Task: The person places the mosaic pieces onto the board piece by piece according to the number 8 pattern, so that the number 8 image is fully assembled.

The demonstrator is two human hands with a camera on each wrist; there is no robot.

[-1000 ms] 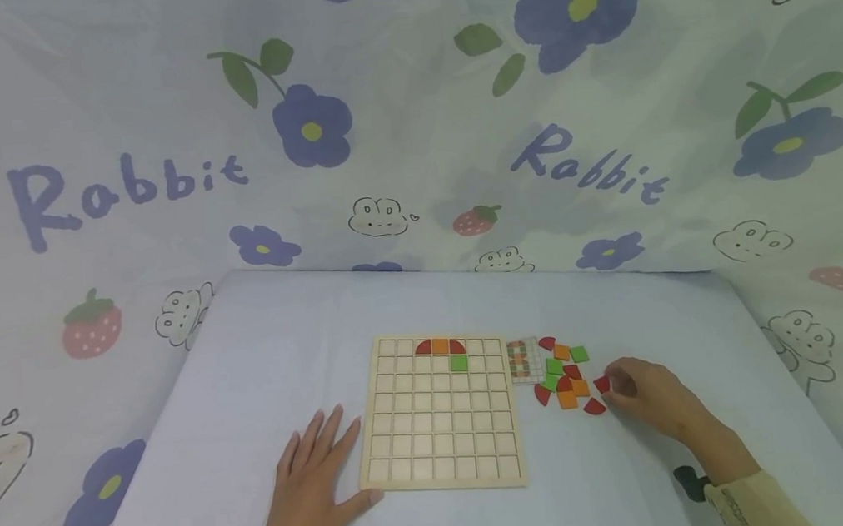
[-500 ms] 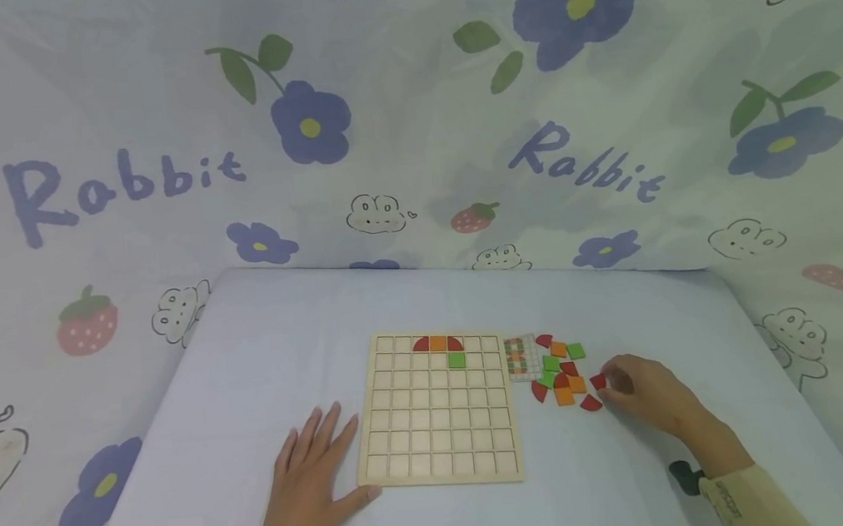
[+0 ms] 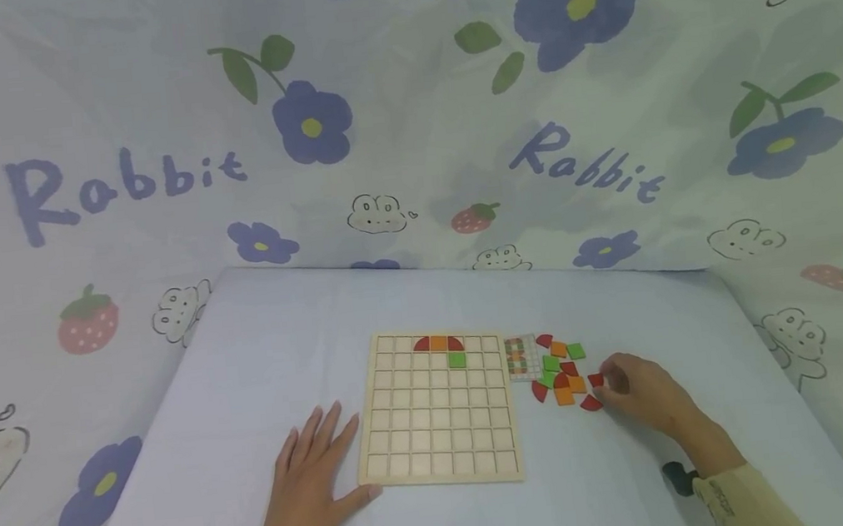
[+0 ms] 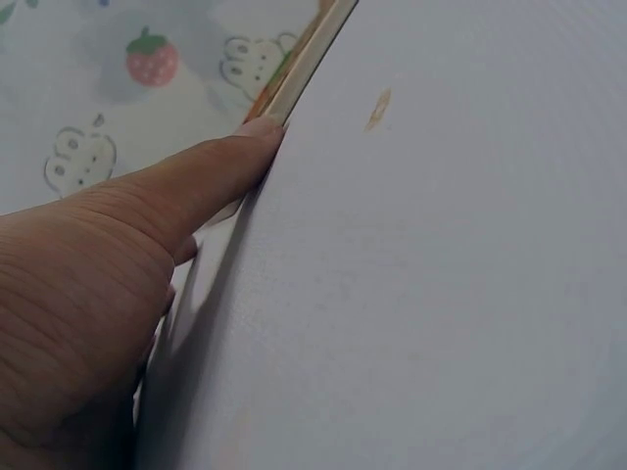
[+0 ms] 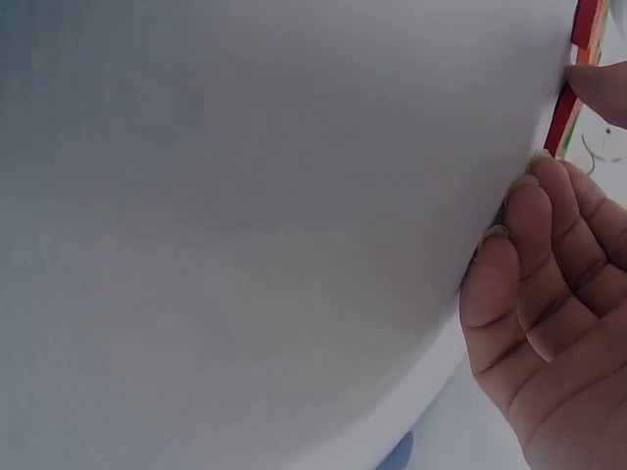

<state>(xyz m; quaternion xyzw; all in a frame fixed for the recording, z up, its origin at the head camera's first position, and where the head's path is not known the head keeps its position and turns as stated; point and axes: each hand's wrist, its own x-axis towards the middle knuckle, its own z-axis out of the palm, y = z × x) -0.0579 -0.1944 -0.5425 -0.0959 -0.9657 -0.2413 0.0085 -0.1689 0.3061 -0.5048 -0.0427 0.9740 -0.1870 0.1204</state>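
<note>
In the head view, a square wooden grid board (image 3: 421, 419) lies flat on a table covered in white cloth (image 3: 298, 315). In its far row, an orange square tile (image 3: 439, 343) sits between two red quarter-circle tiles (image 3: 422, 346), and a green square tile (image 3: 457, 360) fills the cell directly nearer the person than the right-hand red one. A small printed pattern card (image 3: 523, 358) lies against the board's right edge. Beside the card, loose tiles (image 3: 564, 397) in red, orange and green are scattered, some overlapping. The left hand (image 3: 307, 483) rests palm down with fingers spread, its thumb at the board's near left corner. The right hand (image 3: 639, 390) pinches a red tile (image 3: 596, 380) at the right side of the loose tiles; a beige sleeve (image 3: 743, 502) covers the forearm. Behind the table hangs a fabric backdrop (image 3: 410, 130) printed with flowers, strawberries and "Rabbit".

In the left wrist view, the extended thumb touches the board's pale edge; the other fingers are mostly hidden. A brownish mark (image 4: 378, 110) shows on the cloth.

In the right wrist view, the red tile appears edge-on between thumb and fingertips, the remaining fingers curled close together.
</note>
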